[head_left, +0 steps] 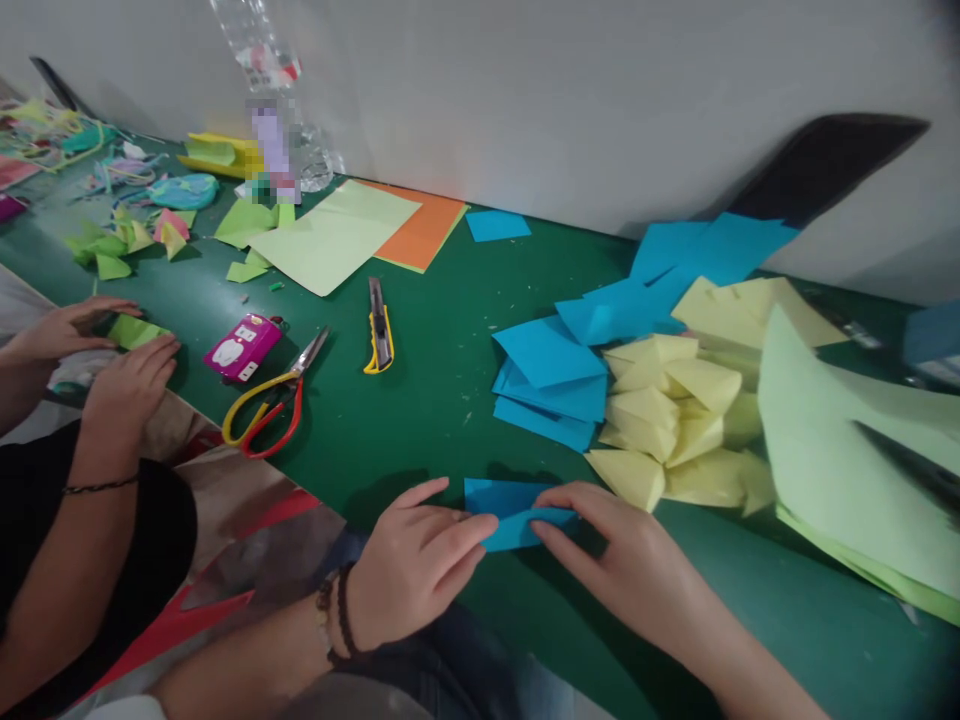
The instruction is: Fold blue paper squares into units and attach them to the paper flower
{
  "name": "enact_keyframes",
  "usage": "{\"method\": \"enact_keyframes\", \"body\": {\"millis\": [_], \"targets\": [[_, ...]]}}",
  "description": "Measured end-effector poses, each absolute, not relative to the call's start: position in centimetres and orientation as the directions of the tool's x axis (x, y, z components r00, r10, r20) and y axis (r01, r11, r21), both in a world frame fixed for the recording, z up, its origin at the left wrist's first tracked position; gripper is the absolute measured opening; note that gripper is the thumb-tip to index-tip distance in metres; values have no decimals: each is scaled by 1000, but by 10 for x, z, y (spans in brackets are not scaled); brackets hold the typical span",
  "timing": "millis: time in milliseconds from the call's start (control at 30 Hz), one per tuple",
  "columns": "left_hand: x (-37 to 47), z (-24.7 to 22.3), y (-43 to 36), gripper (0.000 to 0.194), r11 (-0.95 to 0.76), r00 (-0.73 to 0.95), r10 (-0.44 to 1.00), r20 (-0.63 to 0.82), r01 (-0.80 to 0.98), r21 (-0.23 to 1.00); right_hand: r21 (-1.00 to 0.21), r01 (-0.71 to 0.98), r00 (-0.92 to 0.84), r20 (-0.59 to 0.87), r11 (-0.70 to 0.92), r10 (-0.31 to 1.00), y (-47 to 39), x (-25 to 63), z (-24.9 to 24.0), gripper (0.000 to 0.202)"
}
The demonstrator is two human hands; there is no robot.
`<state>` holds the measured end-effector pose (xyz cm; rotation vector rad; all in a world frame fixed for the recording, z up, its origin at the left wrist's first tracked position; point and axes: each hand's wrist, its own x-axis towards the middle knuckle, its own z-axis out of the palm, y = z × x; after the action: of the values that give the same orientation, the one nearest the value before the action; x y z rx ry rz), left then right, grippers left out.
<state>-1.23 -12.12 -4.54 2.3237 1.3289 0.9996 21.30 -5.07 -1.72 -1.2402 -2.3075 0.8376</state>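
Observation:
A blue sheet of paper (517, 522) with a fold along its length lies at the near edge of the green table. My right hand (611, 545) pinches its near flap at the right end between thumb and fingers. At the paper's left end is my left hand (424, 555), fingers stretched out and apart, with a fingertip touching the paper. Just beyond my right hand are several folded yellow paper pieces (675, 430) and a stack of blue sheets (555, 375).
Red-and-yellow scissors (281, 400), a yellow utility knife (379, 330) and a pink box (244, 347) lie left of centre. Pale green sheets (847, 450) stand at the right. A co-worker's hands (127, 370) hold green paper at the left. A plastic bottle (307, 150) stands by the wall.

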Motion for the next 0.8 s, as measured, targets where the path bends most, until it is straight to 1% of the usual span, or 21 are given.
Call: {"method": "enact_keyframes", "body": {"millis": [133,233,333,433,600,700,800], "targets": [[-7,-44,-117,30,-476,256,865,432,690,545,-638,673,-428,78,375,901,-51,211,-27,16],[-5,-42,-113,22,-451,226,873,433,711,539,-601,694,-406,129,397,905,-51,210,-31,19],[-4,-41,-111,18,-424,225,888,402,738,525,-570,691,-427,175,445,887,-52,209,-34,16],[-3,-41,-110,15,-414,228,895,383,746,522,-576,702,-395,174,419,902,-50,208,-36,15],[-2,-42,-108,21,-426,279,896,344,756,497,-560,729,-363,169,392,916,-46,207,-38,16],[-3,-45,-109,24,-449,287,885,368,739,502,-588,713,-368,150,382,918,-44,208,-37,15],[-4,-47,-111,24,-486,277,860,429,702,521,-664,668,-372,92,335,924,-43,212,-36,14]]}}
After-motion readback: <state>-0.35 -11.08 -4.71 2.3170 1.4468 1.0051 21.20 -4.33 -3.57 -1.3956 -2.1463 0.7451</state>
